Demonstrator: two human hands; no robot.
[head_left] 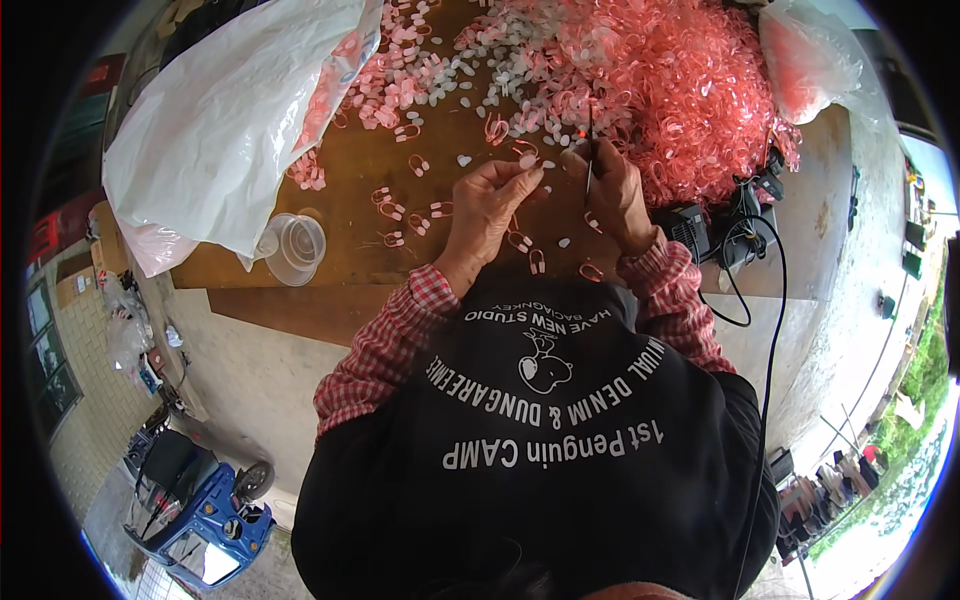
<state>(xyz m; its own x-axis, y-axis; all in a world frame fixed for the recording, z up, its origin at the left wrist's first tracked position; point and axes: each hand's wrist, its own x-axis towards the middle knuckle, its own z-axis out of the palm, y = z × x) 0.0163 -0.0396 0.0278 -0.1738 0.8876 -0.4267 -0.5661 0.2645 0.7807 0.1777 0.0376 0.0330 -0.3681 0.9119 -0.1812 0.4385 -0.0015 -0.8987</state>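
Observation:
My left hand [490,205] pinches a small pink loop piece [526,150] between thumb and forefinger, just above the brown table. To its right, my right hand [618,192] is closed on a thin dark stick-like tool [590,155] that stands nearly upright. A small orange-red spot shows beside the tool; I cannot make out its source. Several pink loops with pale oval tabs [390,210] lie left of my left hand, and others lie between my forearms. Small white oval pieces [465,160] are scattered beyond my left hand.
A large heap of pink loops [690,80] covers the back right. At left lie a white plastic sack [220,130] and a clear round tub [297,248]. Black adapters [690,225] with a hanging cable [772,330] sit by my right forearm. A clear bag [815,60] stands behind.

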